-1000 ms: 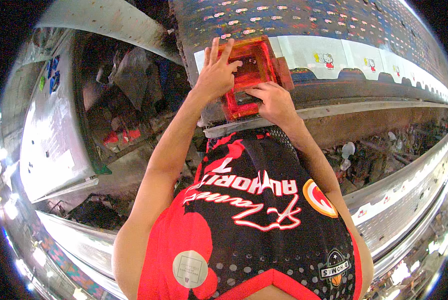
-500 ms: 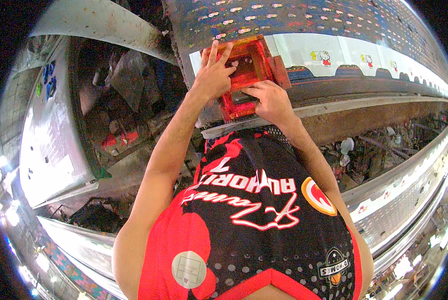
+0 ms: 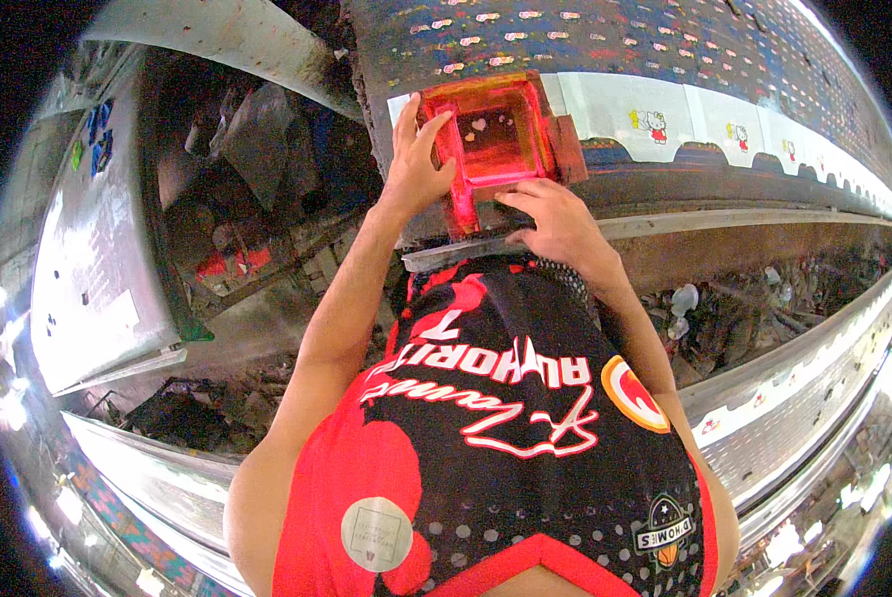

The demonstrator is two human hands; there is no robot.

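Red and translucent, a square printing frame (image 3: 493, 134) lay flat on the long fabric-covered table (image 3: 665, 50), close to its near edge, with small pale heart shapes showing through its sunken middle. The left hand (image 3: 416, 164) rested on the frame's left rim, fingers spread and pointing away from the body, palm pressed down rather than closed around anything. The right hand (image 3: 555, 219) lay at the near edge of the frame, fingers extended leftward along the rim and the metal rail (image 3: 724, 221) just below it; whether they curled under the frame's edge could not be told. Both hands touched the frame and neither was clenched.

To the right of the frame ran a strip of white cloth (image 3: 665, 114) printed with small cartoon cat figures, stretching off along the table toward the rim of the view. Beyond it the table carried dark fabric dotted with rows of small pale marks. Below the hands, the person's red and black sleeveless jersey (image 3: 486, 448) filled the lower middle of the view. Left of the arms stood a large pale flat board (image 3: 88, 259) and a cluttered dark area of scraps on the floor (image 3: 257, 259).
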